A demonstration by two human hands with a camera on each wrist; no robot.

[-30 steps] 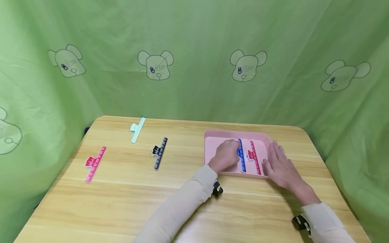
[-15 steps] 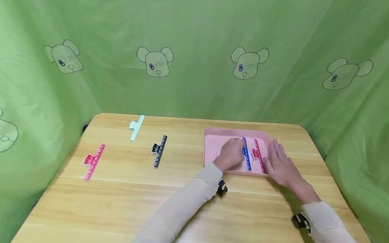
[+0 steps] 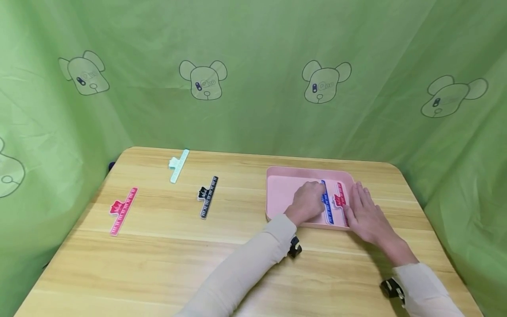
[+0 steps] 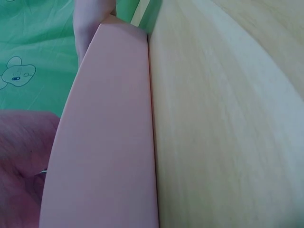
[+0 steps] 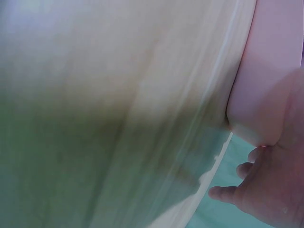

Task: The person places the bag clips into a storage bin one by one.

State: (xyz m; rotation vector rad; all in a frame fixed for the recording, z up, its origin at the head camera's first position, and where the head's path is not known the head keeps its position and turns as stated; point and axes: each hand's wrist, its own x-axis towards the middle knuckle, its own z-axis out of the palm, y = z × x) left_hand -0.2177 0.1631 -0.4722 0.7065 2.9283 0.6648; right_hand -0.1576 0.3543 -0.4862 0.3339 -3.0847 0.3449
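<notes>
In the head view, my left hand (image 3: 306, 201) reaches inside the pink tray (image 3: 279, 187) with curled fingers at the handle of a blue clip (image 3: 328, 209), which has a piano-key strip. A red clip (image 3: 340, 196) of the same kind lies just right of it, near the tray's right wall. My right hand (image 3: 368, 218) rests against that wall from outside, fingers straight and thumb over the rim. It partly covers the red clip's lower end. In the left wrist view, the tray's front wall (image 4: 104, 123) hides most of the left hand's fingers.
Left of the tray on the wooden table (image 3: 158, 259) lie a black clip (image 3: 208, 198), a mint clip (image 3: 180, 166) and a pink-red clip (image 3: 123, 211). A green curtain (image 3: 253, 123) with bear drawings hangs around the back and sides.
My left hand has moved right inside the tray with the blue clip. The red clip has also shifted right, closer to the right wall. My right hand has stayed in place.
</notes>
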